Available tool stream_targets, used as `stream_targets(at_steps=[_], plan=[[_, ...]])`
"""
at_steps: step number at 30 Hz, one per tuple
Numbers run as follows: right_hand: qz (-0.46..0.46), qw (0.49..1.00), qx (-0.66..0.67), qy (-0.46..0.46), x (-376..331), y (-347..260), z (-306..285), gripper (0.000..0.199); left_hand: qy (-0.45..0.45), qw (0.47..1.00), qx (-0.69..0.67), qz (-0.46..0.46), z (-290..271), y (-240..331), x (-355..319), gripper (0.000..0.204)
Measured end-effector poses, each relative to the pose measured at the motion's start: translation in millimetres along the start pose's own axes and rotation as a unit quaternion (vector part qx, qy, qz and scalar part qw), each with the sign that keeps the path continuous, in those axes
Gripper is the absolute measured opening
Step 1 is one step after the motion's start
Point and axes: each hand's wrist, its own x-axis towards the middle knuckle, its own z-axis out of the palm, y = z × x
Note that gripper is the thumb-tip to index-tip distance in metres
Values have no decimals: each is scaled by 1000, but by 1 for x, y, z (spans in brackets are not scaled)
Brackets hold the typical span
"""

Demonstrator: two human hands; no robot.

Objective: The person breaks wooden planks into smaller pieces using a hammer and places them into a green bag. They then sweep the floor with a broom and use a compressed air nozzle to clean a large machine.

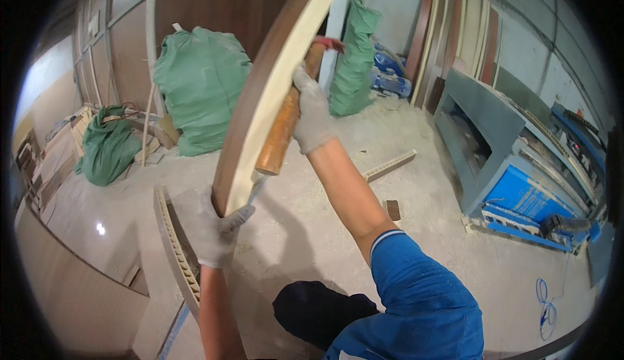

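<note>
In front of me a long board (260, 93) with a brown face and a cream side stands tilted, its upper end running out of view at the top. My left hand (220, 233), in a pale grey glove, is closed round its lower end, with the thumb across the cream side. Just right of the board, my gloved right hand (313, 114) grips a hammer (278, 140) by its worn wooden handle. The red head of the hammer points up, beyond that hand. Whether the right fingers also touch the board is hidden.
Green sacks (205, 87) stand against the far wall. A grey-blue machine (481, 139) is on the right. Panels (455, 35) lean behind it. On the dusty floor lie a ribbed offcut (174, 240), a short strip (390, 166), a small brown block (392, 210) and a blue cord (547, 311).
</note>
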Motion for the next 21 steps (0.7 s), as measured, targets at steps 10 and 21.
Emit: stream_targets(at_steps=[10,21], plan=[[87,965,23,245,-26,22,-234,40,-69,990,121,6,131,-78,-1,76],[244,867,-154,406,-152,115,-417,16,-280,880,362,-129,176,-211,-51,97]])
